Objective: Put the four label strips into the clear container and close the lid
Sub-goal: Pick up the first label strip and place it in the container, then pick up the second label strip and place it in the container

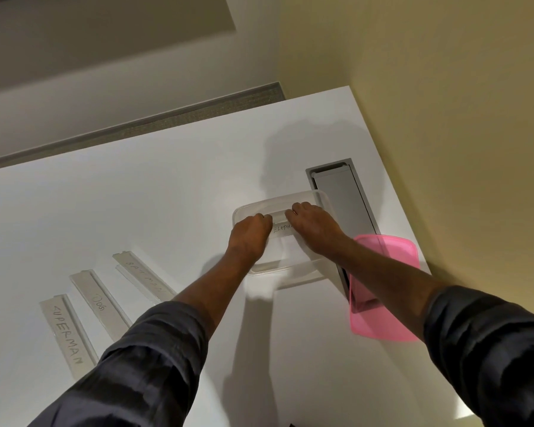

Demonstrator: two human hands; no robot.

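Hands, left (253, 231) and right (312, 224), each grip clamped on the ELEPHANT strip (282, 228) inside the clear container (319, 198); three strips (101, 303) lie left on the table (167, 195).

A white table (167, 195) is carrying a clear container (290, 260). Three strips are lying well left of the container: "BATMAN" (142, 278) nearest, then "DOG" (101, 305), then "SUPERMAN" (65, 332). A pink lid (383, 318) is lying just right of it, overlapping a grey cable hatch (342, 195).
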